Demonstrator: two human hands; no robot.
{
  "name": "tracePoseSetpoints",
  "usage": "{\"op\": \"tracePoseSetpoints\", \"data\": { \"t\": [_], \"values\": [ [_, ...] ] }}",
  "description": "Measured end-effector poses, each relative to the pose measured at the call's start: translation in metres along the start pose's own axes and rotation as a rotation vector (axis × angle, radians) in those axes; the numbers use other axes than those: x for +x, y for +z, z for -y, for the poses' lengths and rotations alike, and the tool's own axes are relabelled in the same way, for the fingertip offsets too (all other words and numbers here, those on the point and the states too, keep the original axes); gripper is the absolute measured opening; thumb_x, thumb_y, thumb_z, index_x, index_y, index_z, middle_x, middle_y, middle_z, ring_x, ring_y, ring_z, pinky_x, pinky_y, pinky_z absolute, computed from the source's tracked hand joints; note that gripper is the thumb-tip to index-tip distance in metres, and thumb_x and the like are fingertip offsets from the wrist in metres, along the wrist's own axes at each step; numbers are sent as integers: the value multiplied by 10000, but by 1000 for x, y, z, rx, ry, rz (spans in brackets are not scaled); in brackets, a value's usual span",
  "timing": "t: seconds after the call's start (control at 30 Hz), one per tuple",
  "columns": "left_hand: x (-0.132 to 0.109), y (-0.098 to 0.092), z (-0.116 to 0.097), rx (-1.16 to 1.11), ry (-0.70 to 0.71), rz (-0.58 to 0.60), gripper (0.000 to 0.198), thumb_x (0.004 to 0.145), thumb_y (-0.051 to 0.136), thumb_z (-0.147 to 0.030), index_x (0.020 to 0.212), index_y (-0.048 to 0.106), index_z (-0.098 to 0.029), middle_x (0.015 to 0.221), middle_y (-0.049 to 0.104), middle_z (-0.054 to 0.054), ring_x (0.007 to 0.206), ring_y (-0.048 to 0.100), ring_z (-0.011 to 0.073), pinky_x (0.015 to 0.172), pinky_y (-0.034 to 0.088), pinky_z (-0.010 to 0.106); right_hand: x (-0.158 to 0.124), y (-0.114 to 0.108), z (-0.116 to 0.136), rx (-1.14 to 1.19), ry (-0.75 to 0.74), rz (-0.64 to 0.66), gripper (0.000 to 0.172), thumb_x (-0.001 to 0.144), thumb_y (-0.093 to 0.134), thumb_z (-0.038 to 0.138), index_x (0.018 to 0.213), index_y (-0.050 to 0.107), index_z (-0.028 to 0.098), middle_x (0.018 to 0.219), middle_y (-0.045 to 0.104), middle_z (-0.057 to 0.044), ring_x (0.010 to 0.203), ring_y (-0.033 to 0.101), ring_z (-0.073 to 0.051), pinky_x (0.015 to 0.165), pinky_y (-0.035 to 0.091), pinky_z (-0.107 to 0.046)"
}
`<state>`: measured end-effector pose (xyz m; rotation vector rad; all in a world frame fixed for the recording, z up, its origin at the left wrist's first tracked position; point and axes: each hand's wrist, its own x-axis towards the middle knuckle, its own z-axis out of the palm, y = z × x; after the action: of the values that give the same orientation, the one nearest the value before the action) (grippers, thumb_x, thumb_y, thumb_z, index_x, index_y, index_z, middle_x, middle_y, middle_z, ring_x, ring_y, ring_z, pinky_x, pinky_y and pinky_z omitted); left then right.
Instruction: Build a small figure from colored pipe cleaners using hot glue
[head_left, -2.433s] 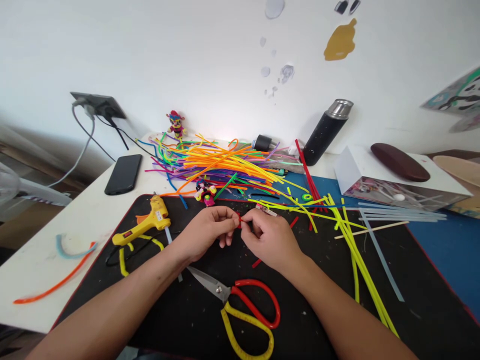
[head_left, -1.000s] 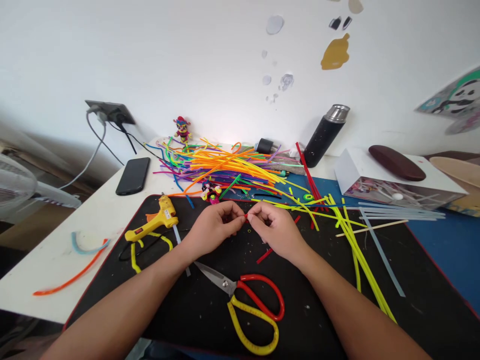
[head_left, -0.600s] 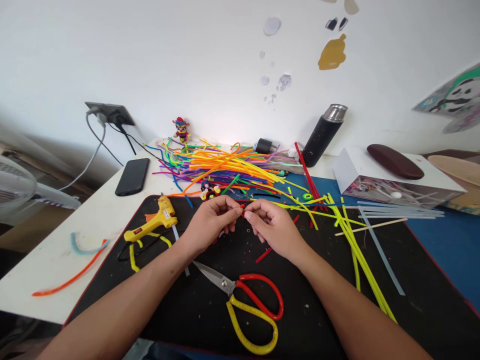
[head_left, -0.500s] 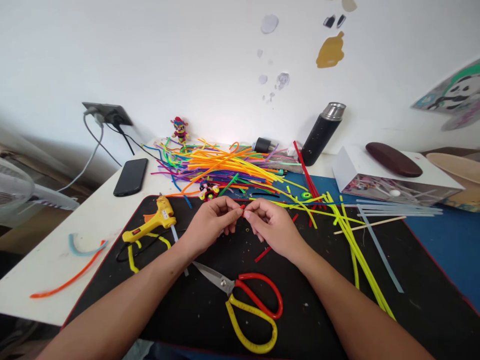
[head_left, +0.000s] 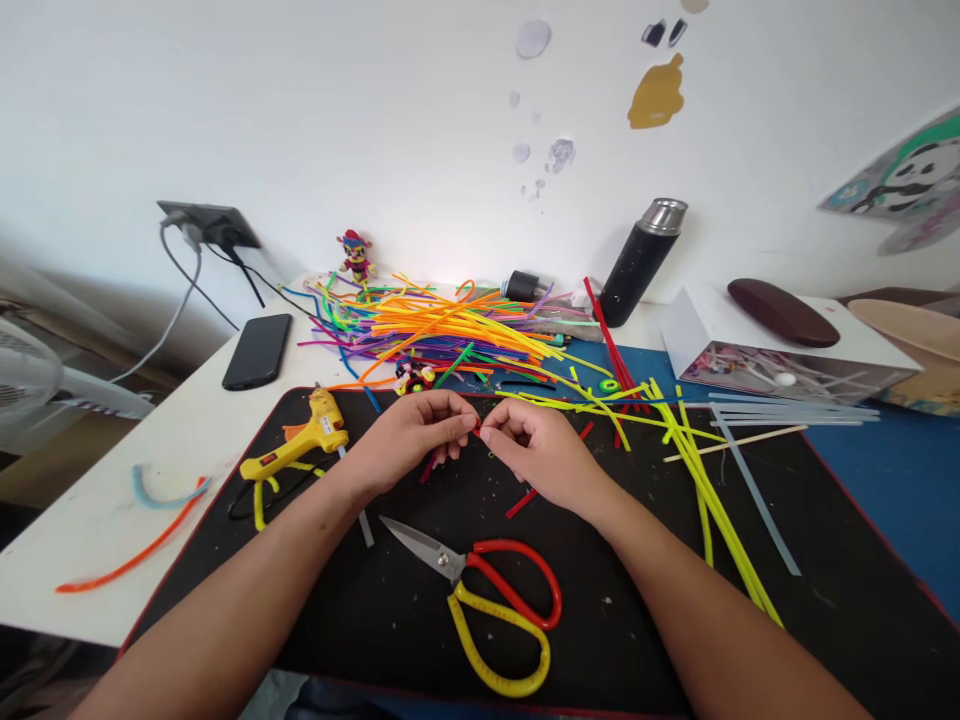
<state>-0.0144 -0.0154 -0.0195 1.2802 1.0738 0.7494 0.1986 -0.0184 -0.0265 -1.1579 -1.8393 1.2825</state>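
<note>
My left hand (head_left: 416,437) is closed in a pinch on a small piece of red pipe cleaner (head_left: 477,426) above the black mat. My right hand (head_left: 546,452) is closed too, its thumb and forefinger pinching at the other side of that piece. Fingers cover most of it. A dark red strand (head_left: 427,467) shows just under my left hand; whether it joins the held piece I cannot tell. Beneath my right hand lies a cut red pipe cleaner (head_left: 520,503). Scissors (head_left: 450,566) with one red and one yellow handle rest on the mat nearer to me.
A yellow glue gun (head_left: 300,440) lies left on the black mat (head_left: 592,620). Behind are a heap of coloured pipe cleaners (head_left: 450,325) and a small figure (head_left: 355,255). Yellow pipe cleaners (head_left: 712,500) and glue sticks (head_left: 765,500) lie right. A phone (head_left: 258,352) and black flask (head_left: 643,262) stand farther out.
Both hands stay close together around the red pipe cleaner, with their fingertips slightly shifted. The dark red strand under my left hand has come into sight. The whole view has shifted slightly.
</note>
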Motion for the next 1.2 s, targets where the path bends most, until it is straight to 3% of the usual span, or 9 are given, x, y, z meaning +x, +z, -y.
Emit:
{"op": "tracePoseSetpoints", "data": {
  "t": [0.4,0.67,0.97,1.2],
  "values": [
    [-1,0,-2,77,-1,15,417,872,748,-575,866,680,-164,734,651,-3,591,565,109,563,464,226,4,-5,-8,35,27,-20,132,965,617,312,881,626,210,636,551,71,489,495,-99,506,381,-240],
    [-1,0,-3,104,0,39,325,855,768,-468,911,695,-156,731,650,-17,591,564,105,543,443,217,3,-2,-8,71,61,-13,141,968,616,328,892,627,210,631,548,70,461,489,-95,474,383,-240],
    [2,1,4,-86,13,-69,361,823,805,-484,873,646,-163,645,621,-43,522,534,86,508,449,203,4,-2,-4,199,105,9,212,959,626,417,947,624,205,588,558,75,422,481,-96,437,375,-230],
    [4,5,7,-79,-6,-48,355,828,812,-479,886,671,-158,675,641,-27,523,549,85,482,416,195,4,0,-5,201,93,-10,201,957,638,399,980,639,199,611,585,67,429,495,-92,445,391,-226]
  ]
}}
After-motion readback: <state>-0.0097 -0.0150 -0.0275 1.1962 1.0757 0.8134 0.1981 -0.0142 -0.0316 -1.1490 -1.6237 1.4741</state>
